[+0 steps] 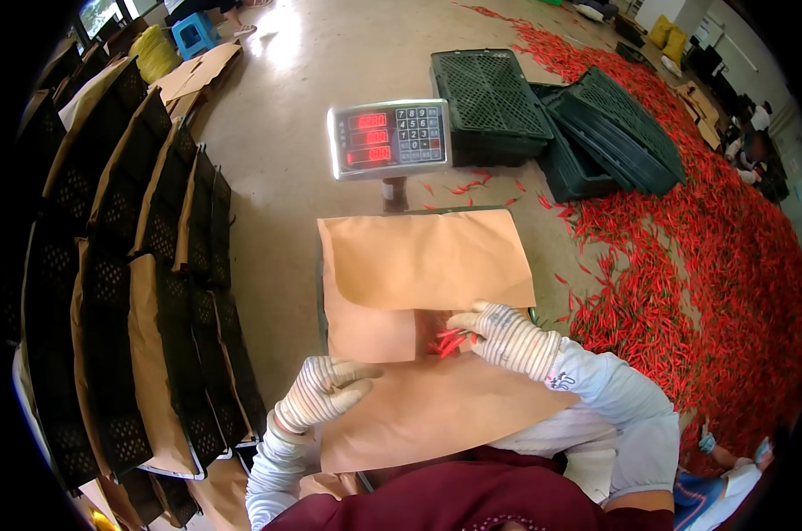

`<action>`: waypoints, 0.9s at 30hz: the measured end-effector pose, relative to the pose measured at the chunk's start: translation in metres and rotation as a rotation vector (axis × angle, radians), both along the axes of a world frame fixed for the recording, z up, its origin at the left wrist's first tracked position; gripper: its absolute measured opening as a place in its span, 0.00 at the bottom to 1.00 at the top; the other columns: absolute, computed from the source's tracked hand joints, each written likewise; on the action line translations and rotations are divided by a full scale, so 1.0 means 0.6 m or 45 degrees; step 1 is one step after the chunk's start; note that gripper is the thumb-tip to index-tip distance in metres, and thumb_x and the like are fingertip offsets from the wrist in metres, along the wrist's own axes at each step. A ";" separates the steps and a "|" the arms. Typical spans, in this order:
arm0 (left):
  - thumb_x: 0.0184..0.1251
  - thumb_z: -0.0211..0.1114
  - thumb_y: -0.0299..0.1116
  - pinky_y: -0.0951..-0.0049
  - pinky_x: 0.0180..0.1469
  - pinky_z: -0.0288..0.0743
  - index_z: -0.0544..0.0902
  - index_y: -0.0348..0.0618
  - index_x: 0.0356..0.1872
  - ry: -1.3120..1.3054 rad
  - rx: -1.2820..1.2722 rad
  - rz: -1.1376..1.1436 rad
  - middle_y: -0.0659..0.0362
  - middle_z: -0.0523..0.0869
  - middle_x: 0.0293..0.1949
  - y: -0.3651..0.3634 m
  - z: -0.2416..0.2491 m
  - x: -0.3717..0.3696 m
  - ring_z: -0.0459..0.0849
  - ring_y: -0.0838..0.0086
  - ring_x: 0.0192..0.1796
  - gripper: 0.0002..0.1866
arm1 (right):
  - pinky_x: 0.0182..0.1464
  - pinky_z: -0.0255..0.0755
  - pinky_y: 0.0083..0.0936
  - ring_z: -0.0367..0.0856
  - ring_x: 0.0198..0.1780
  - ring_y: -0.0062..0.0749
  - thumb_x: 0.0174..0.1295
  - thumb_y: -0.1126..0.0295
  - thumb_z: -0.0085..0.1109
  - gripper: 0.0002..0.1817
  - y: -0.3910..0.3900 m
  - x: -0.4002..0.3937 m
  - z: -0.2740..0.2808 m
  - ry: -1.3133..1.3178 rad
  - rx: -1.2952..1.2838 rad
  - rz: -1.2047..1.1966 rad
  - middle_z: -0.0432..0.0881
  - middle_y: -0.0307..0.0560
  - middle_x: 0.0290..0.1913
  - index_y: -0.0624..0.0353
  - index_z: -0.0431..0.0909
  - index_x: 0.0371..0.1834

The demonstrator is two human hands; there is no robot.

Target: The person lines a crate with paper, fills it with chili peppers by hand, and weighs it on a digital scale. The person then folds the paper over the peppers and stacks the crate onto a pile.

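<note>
Brown paper [427, 252] lines a container in front of me, its flaps folded over from the far and near sides. Through a gap between the flaps, red chili peppers [432, 329] show in shadow. My right hand [514, 341], in a striped white glove, is closed around a few red chili peppers [451, 341] at the right of this gap. To the left, my left hand [323, 392], gloved the same way, hovers by the near flap with fingers apart and nothing in them. The paper hides most of the container.
Behind the paper stands a scale display [389, 139] with red digits. Dark green crates [489, 93] are stacked beyond it, others leaning at their right [613, 124]. A large spread of chili peppers [728, 265] covers the floor at right. Stacked black crates [175, 336] with paper line the left.
</note>
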State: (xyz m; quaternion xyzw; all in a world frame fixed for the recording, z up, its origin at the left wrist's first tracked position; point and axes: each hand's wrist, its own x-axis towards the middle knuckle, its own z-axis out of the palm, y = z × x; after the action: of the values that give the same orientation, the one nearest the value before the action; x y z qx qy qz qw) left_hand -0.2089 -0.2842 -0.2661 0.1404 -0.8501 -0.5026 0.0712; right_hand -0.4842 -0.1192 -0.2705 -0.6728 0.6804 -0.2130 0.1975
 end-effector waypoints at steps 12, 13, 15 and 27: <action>0.56 0.60 0.27 0.72 0.28 0.71 0.84 0.32 0.37 0.048 0.131 0.123 0.54 0.78 0.20 -0.002 0.017 0.000 0.78 0.68 0.23 0.11 | 0.42 0.75 0.32 0.81 0.38 0.43 0.51 0.77 0.58 0.16 0.149 -0.158 0.119 0.090 0.027 -0.592 0.83 0.51 0.37 0.57 0.83 0.45; 0.56 0.61 0.27 0.72 0.27 0.70 0.85 0.33 0.38 0.028 0.127 0.109 0.54 0.78 0.19 -0.004 0.009 0.006 0.77 0.70 0.21 0.11 | 0.43 0.76 0.32 0.81 0.39 0.44 0.52 0.77 0.58 0.16 0.188 -0.203 0.117 0.234 0.066 -0.662 0.83 0.51 0.40 0.57 0.82 0.46; 0.56 0.61 0.28 0.72 0.27 0.69 0.85 0.33 0.37 -0.022 0.140 0.131 0.55 0.78 0.19 -0.004 0.003 0.010 0.77 0.71 0.21 0.11 | 0.47 0.77 0.34 0.82 0.44 0.46 0.54 0.76 0.59 0.20 0.242 -0.255 0.115 0.846 0.449 -0.889 0.79 0.54 0.51 0.55 0.79 0.53; 0.55 0.60 0.29 0.72 0.28 0.70 0.85 0.32 0.36 0.031 0.074 0.069 0.55 0.78 0.20 0.010 0.013 -0.025 0.77 0.69 0.22 0.12 | 0.32 0.75 0.46 0.83 0.31 0.48 0.65 0.58 0.50 0.16 -0.039 0.042 -0.062 0.473 0.511 0.223 0.82 0.52 0.29 0.58 0.79 0.29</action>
State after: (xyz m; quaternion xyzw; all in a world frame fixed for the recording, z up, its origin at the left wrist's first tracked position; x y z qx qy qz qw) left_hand -0.2237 -0.2783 -0.2584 0.1592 -0.8300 -0.5267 0.0909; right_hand -0.4591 -0.1424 -0.3079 -0.7040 0.6727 0.0706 0.2165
